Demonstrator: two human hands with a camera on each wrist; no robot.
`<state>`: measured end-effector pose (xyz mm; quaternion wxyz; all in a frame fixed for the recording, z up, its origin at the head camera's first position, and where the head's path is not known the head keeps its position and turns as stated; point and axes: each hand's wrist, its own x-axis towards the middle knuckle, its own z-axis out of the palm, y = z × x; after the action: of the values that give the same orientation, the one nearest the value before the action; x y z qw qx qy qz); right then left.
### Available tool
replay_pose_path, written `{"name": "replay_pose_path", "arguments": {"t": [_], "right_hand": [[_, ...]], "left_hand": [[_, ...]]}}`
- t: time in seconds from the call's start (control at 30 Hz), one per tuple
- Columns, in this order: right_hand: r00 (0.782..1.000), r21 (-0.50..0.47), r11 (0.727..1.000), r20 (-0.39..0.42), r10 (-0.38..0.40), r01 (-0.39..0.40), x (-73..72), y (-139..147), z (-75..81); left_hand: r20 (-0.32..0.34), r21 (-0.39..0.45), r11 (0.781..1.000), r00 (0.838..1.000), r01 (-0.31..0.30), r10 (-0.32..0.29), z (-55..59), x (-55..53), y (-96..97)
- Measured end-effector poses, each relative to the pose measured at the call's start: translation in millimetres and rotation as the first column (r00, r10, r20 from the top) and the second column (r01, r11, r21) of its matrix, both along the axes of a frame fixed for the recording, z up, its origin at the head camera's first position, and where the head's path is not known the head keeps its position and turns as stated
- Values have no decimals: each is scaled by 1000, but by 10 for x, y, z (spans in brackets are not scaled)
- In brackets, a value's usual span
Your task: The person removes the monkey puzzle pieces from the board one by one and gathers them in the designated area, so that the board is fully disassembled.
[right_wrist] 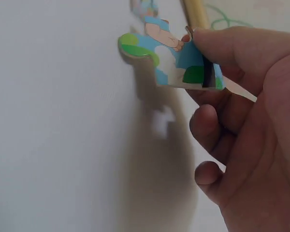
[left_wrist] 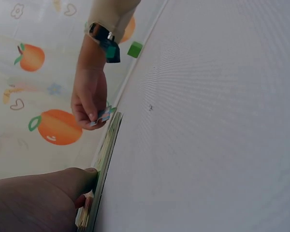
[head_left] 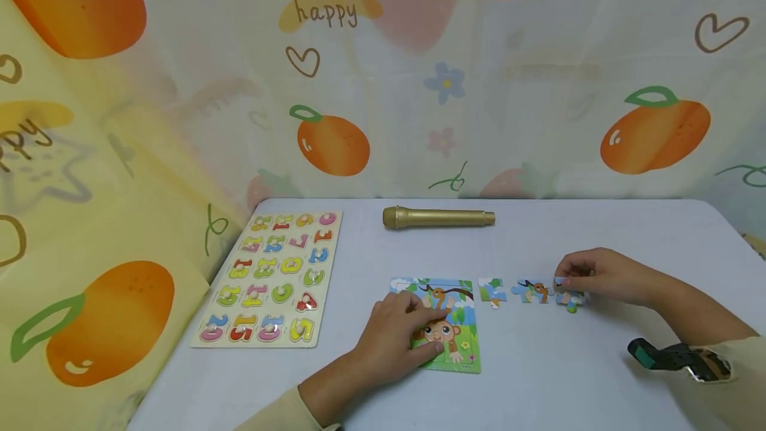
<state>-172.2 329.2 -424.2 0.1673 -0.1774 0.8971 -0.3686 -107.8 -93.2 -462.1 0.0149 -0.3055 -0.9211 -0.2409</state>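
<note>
My left hand [head_left: 389, 334] rests on a monkey jigsaw puzzle board [head_left: 463, 321], thumb and forefinger spread over the picture. In the left wrist view the thumb [left_wrist: 82, 180] lies against the board [left_wrist: 108, 150], seen nearly edge-on. Off to the right, my right hand [head_left: 613, 278] pinches a jigsaw piece [right_wrist: 176, 65] between thumb and fingers, raised over its shadow on the table. That piece is blue, white and green with a dark stripe. Between the board and this hand lie two jigsaw pieces, one mostly blue and green [head_left: 492, 288], the other showing a brown animal [head_left: 534, 291].
A wooden number puzzle board [head_left: 326, 271] with knobbed numerals lies at the left. Behind the jigsaw lies a gold microphone [head_left: 443, 218]. A fruit-print cloth [head_left: 395, 132] hangs along the table's back edge. A green block [left_wrist: 135, 49] shows in the left wrist view.
</note>
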Motion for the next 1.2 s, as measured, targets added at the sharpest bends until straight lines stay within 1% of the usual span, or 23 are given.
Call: {"name": "replay_pose_path", "arguments": {"t": [0.1, 0.17, 0.3, 0.33, 0.5, 0.53, 0.6, 0.8, 0.97, 1.07, 1.2], "right_hand": [[997, 55, 998, -66, -29, 33, 28, 77, -69], [990, 74, 995, -131, -52, 62, 45, 99, -119], [962, 62, 993, -262, -83, 102, 69, 102, -213], [953, 54, 993, -293, -81, 101, 75, 99, -231], [915, 36, 995, -397, -70, 92, 98, 83, -285], [910, 36, 995, -409, -67, 89, 101, 79, -288], [907, 42, 995, -416, -65, 91, 104, 74, -289], [906, 67, 991, -417, -76, 114, 109, 53, -274], [898, 26, 994, -430, -89, 111, 125, 18, -269], [891, -15, 997, -449, -69, 70, 119, -44, -248], [880, -59, 998, -476, -1, -31, 103, -183, -196]], "left_hand": [[12, -3, 1000, 1000, 0, 0, 8, 4, -2], [16, -4, 1000, 1000, -2, 2, 11, 4, -2], [13, -3, 1000, 1000, -5, 5, 11, 1, 4], [12, -3, 1000, 1000, -5, 5, 11, 1, 6], [13, -5, 1000, 1000, -8, 8, 14, 4, 6], [14, -5, 1000, 1000, -8, 8, 12, 5, 5], [13, -6, 1000, 1000, -7, 7, 13, 8, 2], [-11, -19, 1000, 1000, 10, -10, 10, 43, -22], [27, -38, 999, 999, 22, -21, 41, 79, -67], [76, -13, 1000, 997, 25, -24, 84, 78, -118], [118, 69, 997, 993, 17, -25, 134, 58, -208]]}}
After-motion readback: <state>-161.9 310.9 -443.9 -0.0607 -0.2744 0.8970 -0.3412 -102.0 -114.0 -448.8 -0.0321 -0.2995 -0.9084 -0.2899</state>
